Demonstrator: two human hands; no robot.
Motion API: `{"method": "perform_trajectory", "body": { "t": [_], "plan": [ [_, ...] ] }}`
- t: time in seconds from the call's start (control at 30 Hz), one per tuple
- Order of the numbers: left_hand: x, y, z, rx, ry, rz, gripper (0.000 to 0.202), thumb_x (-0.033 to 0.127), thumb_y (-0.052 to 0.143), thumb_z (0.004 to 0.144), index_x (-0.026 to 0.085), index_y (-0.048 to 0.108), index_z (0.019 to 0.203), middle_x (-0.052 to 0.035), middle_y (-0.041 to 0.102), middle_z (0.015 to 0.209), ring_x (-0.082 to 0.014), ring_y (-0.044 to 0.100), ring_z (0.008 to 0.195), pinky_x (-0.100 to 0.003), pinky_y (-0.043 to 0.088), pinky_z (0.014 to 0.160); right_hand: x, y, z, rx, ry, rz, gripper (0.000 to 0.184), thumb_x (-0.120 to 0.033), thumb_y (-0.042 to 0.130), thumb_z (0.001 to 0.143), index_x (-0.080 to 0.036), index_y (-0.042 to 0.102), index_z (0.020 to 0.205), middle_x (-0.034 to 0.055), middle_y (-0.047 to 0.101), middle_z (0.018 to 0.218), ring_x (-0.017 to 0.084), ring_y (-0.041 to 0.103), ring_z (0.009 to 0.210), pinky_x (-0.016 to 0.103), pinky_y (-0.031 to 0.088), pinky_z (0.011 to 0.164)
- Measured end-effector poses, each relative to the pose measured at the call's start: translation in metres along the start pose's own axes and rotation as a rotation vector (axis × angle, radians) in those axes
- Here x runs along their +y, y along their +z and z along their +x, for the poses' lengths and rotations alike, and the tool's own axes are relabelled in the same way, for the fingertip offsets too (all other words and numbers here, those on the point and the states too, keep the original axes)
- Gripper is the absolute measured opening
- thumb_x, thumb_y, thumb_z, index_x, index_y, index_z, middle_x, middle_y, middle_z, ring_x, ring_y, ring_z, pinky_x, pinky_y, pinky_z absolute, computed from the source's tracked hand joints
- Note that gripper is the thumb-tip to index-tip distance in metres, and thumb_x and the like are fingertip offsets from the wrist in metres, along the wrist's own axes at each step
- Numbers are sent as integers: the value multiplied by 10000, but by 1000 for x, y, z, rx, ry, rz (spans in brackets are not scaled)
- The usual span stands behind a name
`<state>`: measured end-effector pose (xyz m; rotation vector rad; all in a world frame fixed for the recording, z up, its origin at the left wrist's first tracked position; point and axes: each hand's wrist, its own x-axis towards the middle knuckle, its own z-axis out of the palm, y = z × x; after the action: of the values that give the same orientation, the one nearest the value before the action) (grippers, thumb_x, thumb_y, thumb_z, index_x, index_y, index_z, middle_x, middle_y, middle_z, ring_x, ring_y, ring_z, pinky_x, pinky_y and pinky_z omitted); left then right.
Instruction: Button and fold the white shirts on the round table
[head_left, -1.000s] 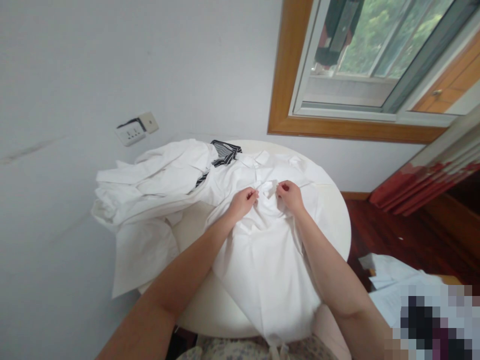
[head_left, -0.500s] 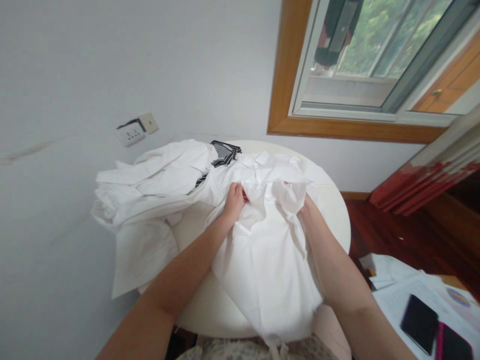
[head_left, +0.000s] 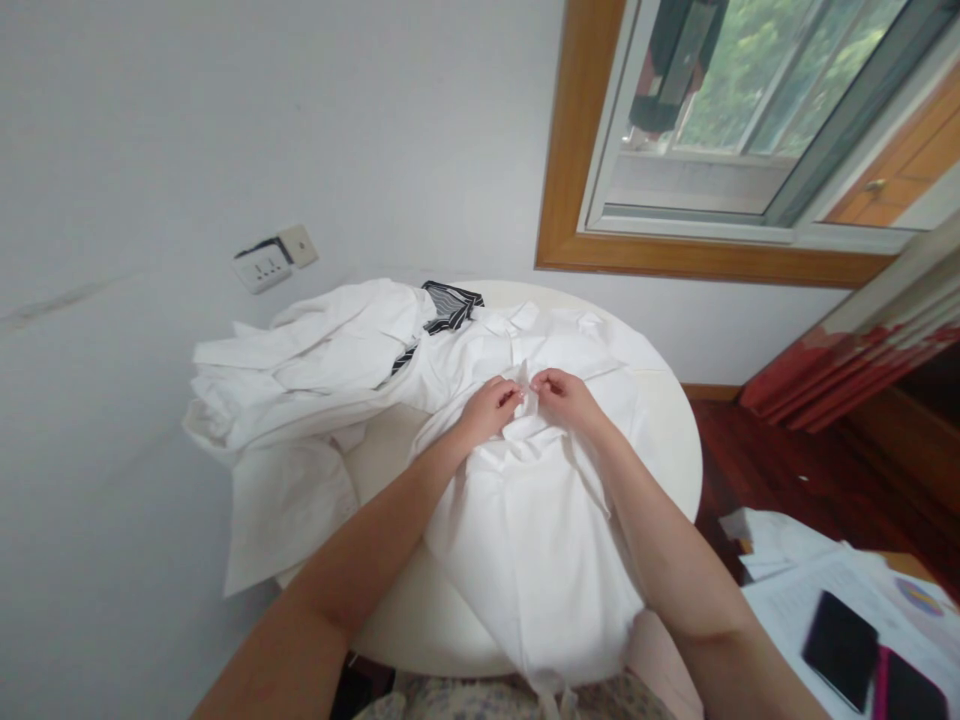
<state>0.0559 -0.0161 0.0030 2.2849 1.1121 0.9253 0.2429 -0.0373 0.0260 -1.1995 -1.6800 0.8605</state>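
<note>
A white garment [head_left: 540,540], rumpled, lies across a round white table and hangs toward my lap over the near edge. My left hand [head_left: 491,408] is closed in a pinch on a fold of it, near the table's middle. Just to the right, my right hand [head_left: 564,396] pinches the same cloth, its fingertips almost meeting the left ones. A small peak of fabric stands up between them. Whether there is a button or similar small part at the fingertips cannot be made out.
More white clothing [head_left: 300,370] with black striped fabric [head_left: 450,305] is heaped at the table's left. The table [head_left: 679,420] stands against a wall with a socket [head_left: 261,267]. Papers [head_left: 787,580] and a dark phone [head_left: 840,648] lie at lower right.
Both hands have come out from under the cloth and drawn together at its middle. The lifted, open fold between them has dropped and closed up.
</note>
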Motion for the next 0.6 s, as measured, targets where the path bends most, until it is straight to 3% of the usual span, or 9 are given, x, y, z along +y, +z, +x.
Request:
{"method": "perform_trajectory", "body": {
  "t": [0.07, 0.17, 0.3, 0.6],
  "plan": [
    [-4, 0, 2, 13, -9, -34, 220, 315, 483, 908, 197, 601, 765, -7, 532, 751, -157, 523, 762, -272, 402, 700, 3, 4, -1, -35, -56, -182, 150, -278, 520, 784, -188, 631, 829, -15, 611, 685, 120, 522, 613, 236, 397, 627],
    [-6, -1, 2, 31, -28, -73, 233, 338, 483, 909, 196, 606, 771, -3, 545, 742, -153, 523, 745, -270, 400, 693, 5, 7, -1, -47, -110, -271, 171, -247, 487, 801, -184, 641, 838, 0, 629, 717, 124, 537, 633, 235, 404, 642],
    [-4, -2, 2, 29, -37, -122, 261, 363, 477, 909, 194, 622, 774, 0, 559, 732, -151, 535, 733, -271, 400, 691, 8, 7, 0, -29, -117, -254, 179, -255, 492, 784, -168, 643, 824, 28, 642, 768, 138, 559, 685, 247, 427, 684],
    [-7, -1, 3, -1, -44, -134, 251, 336, 479, 906, 191, 646, 787, -15, 600, 780, -162, 566, 782, -286, 432, 755, 13, 8, 1, -44, 14, -44, 237, -370, 530, 757, -162, 632, 807, -5, 589, 670, 118, 499, 594, 239, 400, 587]
  ]
}}
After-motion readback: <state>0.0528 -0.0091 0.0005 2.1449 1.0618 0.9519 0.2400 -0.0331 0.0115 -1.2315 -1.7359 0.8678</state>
